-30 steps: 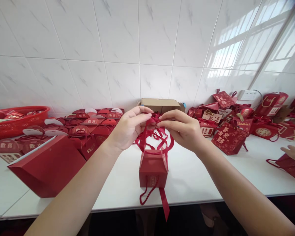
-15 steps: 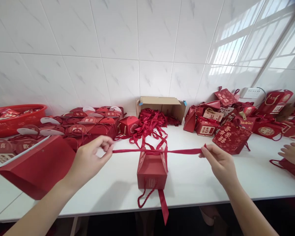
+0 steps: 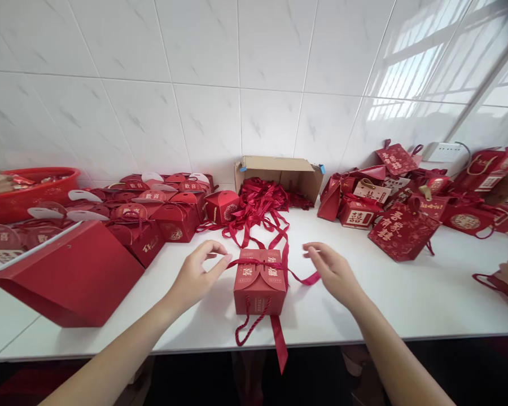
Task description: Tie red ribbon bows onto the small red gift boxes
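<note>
In the middle of the white table [image 3: 186,332] sits a small red gift box [image 3: 260,293], its two curved top flaps folded shut. A dark red ribbon [image 3: 294,275] is crossed in a knot over the lid. My left hand [image 3: 198,268] pinches the ribbon's left end at the fingertips, beside the box. To the right, my right hand [image 3: 332,270] is open with fingers apart; the ribbon's right end hangs loose just beside it. A twisted cord handle [image 3: 249,332] droops from the box's front, and another ribbon tail [image 3: 279,344] hangs over the table edge.
Behind the box, a cardboard box [image 3: 279,163] lies with a heap of ribbons [image 3: 262,200]. Left are several red gift boxes [image 3: 178,220], a large red box [image 3: 71,276] and a red basin [image 3: 46,192]. Decorated boxes [image 3: 406,225] stand right. Other hands show at far left and right.
The taut ribbon has slackened, and my right hand has let go of its end. Both hands have moved inward toward the box. Its upright flaps now lie folded down. A hand has appeared over the basin.
</note>
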A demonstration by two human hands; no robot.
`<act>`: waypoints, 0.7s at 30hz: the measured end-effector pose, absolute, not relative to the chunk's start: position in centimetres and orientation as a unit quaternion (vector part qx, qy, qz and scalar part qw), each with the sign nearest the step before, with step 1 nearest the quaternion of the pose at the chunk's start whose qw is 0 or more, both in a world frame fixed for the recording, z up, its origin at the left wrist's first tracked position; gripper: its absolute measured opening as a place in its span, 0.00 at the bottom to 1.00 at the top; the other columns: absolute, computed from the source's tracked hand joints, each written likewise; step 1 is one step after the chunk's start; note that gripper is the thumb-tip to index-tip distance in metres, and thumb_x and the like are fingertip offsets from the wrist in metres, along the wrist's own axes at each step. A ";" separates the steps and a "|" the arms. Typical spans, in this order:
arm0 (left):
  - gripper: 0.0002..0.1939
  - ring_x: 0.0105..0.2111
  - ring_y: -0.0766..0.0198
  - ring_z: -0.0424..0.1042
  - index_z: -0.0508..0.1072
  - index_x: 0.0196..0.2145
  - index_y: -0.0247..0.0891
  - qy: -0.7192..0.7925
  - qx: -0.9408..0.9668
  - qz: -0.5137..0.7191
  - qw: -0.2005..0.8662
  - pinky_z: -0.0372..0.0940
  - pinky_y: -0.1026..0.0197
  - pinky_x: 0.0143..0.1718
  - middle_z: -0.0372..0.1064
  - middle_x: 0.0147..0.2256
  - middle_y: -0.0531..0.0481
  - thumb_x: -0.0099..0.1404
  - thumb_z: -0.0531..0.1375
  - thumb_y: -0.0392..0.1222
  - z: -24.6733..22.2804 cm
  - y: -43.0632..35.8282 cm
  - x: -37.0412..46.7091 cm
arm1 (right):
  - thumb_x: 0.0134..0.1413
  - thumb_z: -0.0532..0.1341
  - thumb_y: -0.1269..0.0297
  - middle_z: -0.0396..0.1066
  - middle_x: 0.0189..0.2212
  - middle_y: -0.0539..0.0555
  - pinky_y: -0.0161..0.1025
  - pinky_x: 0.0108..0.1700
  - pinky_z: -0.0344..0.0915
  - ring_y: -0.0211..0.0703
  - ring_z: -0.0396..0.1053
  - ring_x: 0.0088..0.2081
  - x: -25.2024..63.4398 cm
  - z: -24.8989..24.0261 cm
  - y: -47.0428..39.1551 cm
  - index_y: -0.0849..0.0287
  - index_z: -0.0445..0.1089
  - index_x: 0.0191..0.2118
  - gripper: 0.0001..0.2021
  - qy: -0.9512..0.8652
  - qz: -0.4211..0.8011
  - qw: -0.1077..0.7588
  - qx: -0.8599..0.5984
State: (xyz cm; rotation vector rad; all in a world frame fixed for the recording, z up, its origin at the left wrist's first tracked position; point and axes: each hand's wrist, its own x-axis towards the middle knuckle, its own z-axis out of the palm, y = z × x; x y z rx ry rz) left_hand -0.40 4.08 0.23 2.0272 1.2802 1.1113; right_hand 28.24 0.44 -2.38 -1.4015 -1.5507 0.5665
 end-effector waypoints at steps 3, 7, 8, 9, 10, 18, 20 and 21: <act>0.12 0.38 0.62 0.66 0.61 0.32 0.40 0.450 0.728 0.387 0.345 0.64 0.57 0.43 0.62 0.35 0.51 0.58 0.59 0.49 0.2 4.0 1.5 | 0.60 0.50 0.46 0.68 0.34 0.53 0.37 0.33 0.62 0.40 0.67 0.32 25.3 -1.6 0.5 0.58 0.64 0.37 0.19 -0.658 0.347 0.411 -0.528; 0.18 0.33 0.65 0.64 0.56 0.32 0.40 0.470 0.677 0.343 0.450 0.62 0.63 0.32 0.59 0.33 0.54 0.54 0.62 0.50 0.0 4.1 2.3 | 0.52 0.60 0.46 0.63 0.29 0.47 0.32 0.23 0.53 0.32 0.56 0.22 23.6 -1.4 0.6 0.57 0.57 0.33 0.18 -0.622 0.410 0.372 -0.554; 0.19 0.32 0.65 0.63 0.56 0.32 0.40 0.478 0.666 0.327 0.470 0.60 0.64 0.30 0.60 0.32 0.54 0.54 0.62 0.52 0.1 4.1 2.3 | 0.51 0.61 0.47 0.61 0.27 0.46 0.32 0.23 0.51 0.32 0.55 0.21 23.6 -1.3 0.7 0.57 0.57 0.31 0.19 -0.612 0.420 0.359 -0.565; 0.19 0.30 0.66 0.62 0.57 0.32 0.40 0.483 0.661 0.305 0.486 0.58 0.65 0.29 0.60 0.31 0.55 0.54 0.61 0.53 0.2 4.1 2.3 | 0.50 0.61 0.46 0.60 0.24 0.46 0.32 0.22 0.50 0.32 0.54 0.21 23.7 -1.2 0.7 0.58 0.57 0.29 0.19 -0.607 0.433 0.343 -0.571; 0.19 0.29 0.67 0.61 0.59 0.31 0.39 0.485 0.663 0.280 0.496 0.57 0.65 0.29 0.61 0.30 0.55 0.55 0.61 0.54 0.3 4.2 2.1 | 0.50 0.61 0.45 0.58 0.22 0.46 0.32 0.22 0.48 0.32 0.52 0.21 23.9 -1.0 0.9 0.58 0.58 0.27 0.20 -0.606 0.446 0.327 -0.571; 0.31 0.21 0.72 0.44 0.47 0.19 0.39 0.562 0.695 0.296 0.337 0.42 0.66 0.22 0.42 0.19 0.60 0.48 0.65 0.58 -0.1 4.1 1.0 | 0.49 0.60 0.41 0.52 0.21 0.45 0.33 0.22 0.42 0.31 0.46 0.23 25.5 -1.2 1.4 0.60 0.59 0.23 0.25 -0.603 0.496 0.356 -0.514; 0.30 0.21 0.72 0.45 0.47 0.19 0.39 0.565 0.704 0.301 0.308 0.43 0.66 0.22 0.43 0.19 0.60 0.48 0.65 0.59 -0.3 3.9 0.8 | 0.49 0.60 0.41 0.51 0.20 0.45 0.32 0.22 0.43 0.31 0.45 0.22 25.8 -1.1 1.2 0.60 0.60 0.23 0.24 -0.603 0.503 0.351 -0.511; 0.29 0.21 0.71 0.47 0.49 0.20 0.39 0.563 0.711 0.302 0.295 0.45 0.66 0.23 0.44 0.19 0.60 0.49 0.64 0.59 -0.3 3.8 0.7 | 0.49 0.60 0.41 0.50 0.19 0.44 0.32 0.22 0.43 0.31 0.45 0.22 26.0 -0.9 1.1 0.60 0.60 0.23 0.24 -0.602 0.510 0.346 -0.507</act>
